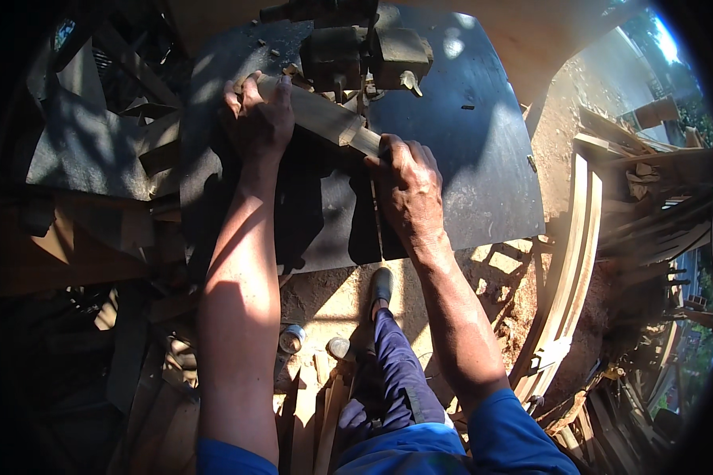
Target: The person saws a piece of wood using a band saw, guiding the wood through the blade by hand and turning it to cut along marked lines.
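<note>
A pale wooden piece (317, 111) lies at a slant over the dark, flat machine table (483, 190). My left hand (259, 119) grips its upper-left end, fingers curled over it. My right hand (408, 178) is closed on the narrower lower-right end. Just beyond the wood, a dark metal machine assembly (380, 57) stands over a narrow slot that runs toward me through the tabletop. Small wood scraps lie around the assembly. Whatever cutting part may be there is too obscured to make out.
Curved wooden strips (580, 237) lean along the right, among stacked boards. Dark sheets and scrap timber (87, 150) crowd the left. Below the table are sandy ground (333, 301), two small cans (291, 339), more offcuts and my own shod foot.
</note>
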The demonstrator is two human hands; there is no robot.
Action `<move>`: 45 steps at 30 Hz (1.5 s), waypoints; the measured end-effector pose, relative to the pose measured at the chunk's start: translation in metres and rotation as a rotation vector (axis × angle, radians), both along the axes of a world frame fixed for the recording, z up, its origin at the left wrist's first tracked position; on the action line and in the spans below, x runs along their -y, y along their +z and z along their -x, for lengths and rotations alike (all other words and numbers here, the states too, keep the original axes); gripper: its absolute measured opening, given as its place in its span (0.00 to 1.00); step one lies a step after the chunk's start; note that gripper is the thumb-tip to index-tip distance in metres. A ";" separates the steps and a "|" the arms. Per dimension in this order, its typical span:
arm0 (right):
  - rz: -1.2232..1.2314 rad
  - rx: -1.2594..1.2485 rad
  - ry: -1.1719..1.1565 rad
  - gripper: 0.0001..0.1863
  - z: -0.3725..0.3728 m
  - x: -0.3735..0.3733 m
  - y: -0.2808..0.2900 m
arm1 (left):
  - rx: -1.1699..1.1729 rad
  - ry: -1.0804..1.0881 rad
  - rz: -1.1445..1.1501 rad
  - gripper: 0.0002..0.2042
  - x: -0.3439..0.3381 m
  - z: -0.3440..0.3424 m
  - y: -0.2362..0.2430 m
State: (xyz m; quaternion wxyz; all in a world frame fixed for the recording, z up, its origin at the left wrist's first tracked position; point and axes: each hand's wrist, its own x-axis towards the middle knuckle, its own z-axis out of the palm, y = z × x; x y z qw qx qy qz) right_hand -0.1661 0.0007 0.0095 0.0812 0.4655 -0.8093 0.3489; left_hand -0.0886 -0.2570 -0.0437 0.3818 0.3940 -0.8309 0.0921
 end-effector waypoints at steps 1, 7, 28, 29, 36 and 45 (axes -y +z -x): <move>-0.002 0.001 -0.001 0.17 0.000 0.000 0.000 | 0.003 0.003 0.003 0.09 0.001 0.000 0.000; 0.045 -0.062 -0.006 0.18 0.003 0.002 -0.003 | -0.218 0.010 -0.203 0.14 -0.001 0.001 0.004; 0.030 -0.001 -0.030 0.18 -0.001 0.004 -0.001 | -0.150 -0.012 -0.331 0.30 -0.011 0.000 0.024; 0.031 0.002 -0.033 0.18 0.000 0.004 -0.001 | -0.146 -0.014 -0.330 0.30 -0.007 0.000 0.017; 0.020 -0.029 -0.054 0.18 0.007 0.002 -0.002 | -0.162 0.014 -0.230 0.17 -0.009 0.012 0.012; 0.027 -0.023 -0.052 0.18 0.002 0.006 -0.001 | -0.022 -0.006 -0.050 0.17 0.011 0.004 -0.006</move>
